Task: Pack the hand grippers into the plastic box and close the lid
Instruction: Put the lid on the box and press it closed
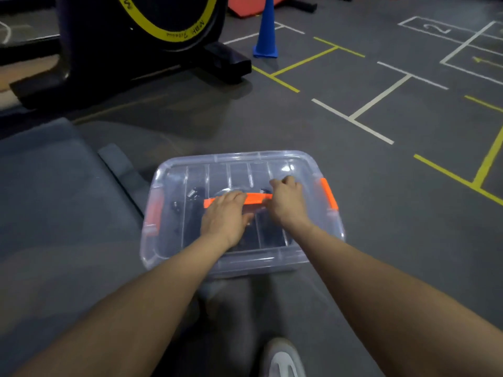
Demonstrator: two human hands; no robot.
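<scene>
The clear plastic box stands on the floor in front of me with its clear lid on top. An orange handle lies flat across the middle of the lid. My left hand rests on the lid with straight fingers lying over the handle's left part. My right hand sits on the lid at the handle's right end, fingers curled into a fist. Dark hand grippers with a metal spring show through the lid. Orange latches sit on the left side and the right side.
An exercise bike with a yellow-ringed wheel stands at the back left. A blue cone stands behind the box. A dark mat lies to the left. My grey shoe is at the bottom. White and yellow lines mark the floor.
</scene>
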